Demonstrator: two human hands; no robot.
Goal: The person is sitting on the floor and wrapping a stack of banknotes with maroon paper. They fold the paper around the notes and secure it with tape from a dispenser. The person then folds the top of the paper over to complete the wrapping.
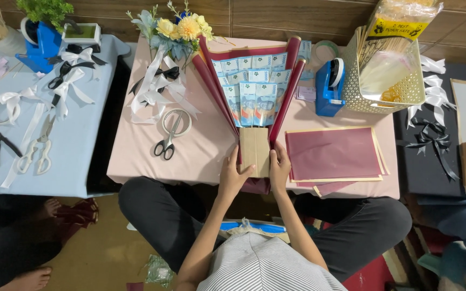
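Money bouquet (255,94) at centre of pink table (200,145), banknotes fanned inside maroon wrap. Left hand (233,175) and right hand (280,168) clasp brown paper handle (254,151) from both sides. Black scissors (167,141) at nine o'clock, maroon sheets (333,153) at three, blue tape dispenser (329,89) at two

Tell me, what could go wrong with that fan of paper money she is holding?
Both hands, left hand and right hand, grip only the brown paper handle, so the fanned banknotes might slide out of line. The maroon wrapping could crease. The black scissors lie close by and might get bumped.
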